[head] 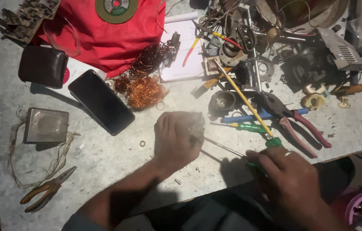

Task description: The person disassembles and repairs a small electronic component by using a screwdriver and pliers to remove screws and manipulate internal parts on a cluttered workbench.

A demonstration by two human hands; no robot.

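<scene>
**Inspector:** State the position of your hands.

**Me:** My left hand (176,137) sits at the centre of the bench (104,162), fingers curled tight over a small metal part (196,126). Only a pale edge of the part shows at the hand's 2 o'clock side; I cannot tell what kind of part it is. My right hand (290,182) lies at 4 o'clock from the left, closed around the green handle of a screwdriver (228,149). Its thin shaft runs toward 10 o'clock and its tip meets the part under my left fingers.

**Inspector:** What lies around them?

**Me:** At 10 o'clock from my left hand, a dark phone (100,101) lies face up, well apart. At 12 o'clock, a tangle of copper wire (144,90), near the phone's top corner. At 9 o'clock, a grey metal block (46,125) trailing loose strands. At 8 o'clock, small pliers (46,191) with orange grips, near the bench edge. At 2 o'clock, red-handled pliers (300,124), a blue tool (249,117) and a second green screwdriver (243,126) lie close together, with a yellow rod (243,98) crossing over them.

**Inspector:** And the far side?

**Me:** A red cloth (112,38) at 11 o'clock with a green disc (116,8) on it, and a brown wallet (43,65) beside it. Mixed scrap parts fill the 1 o'clock corner.
</scene>
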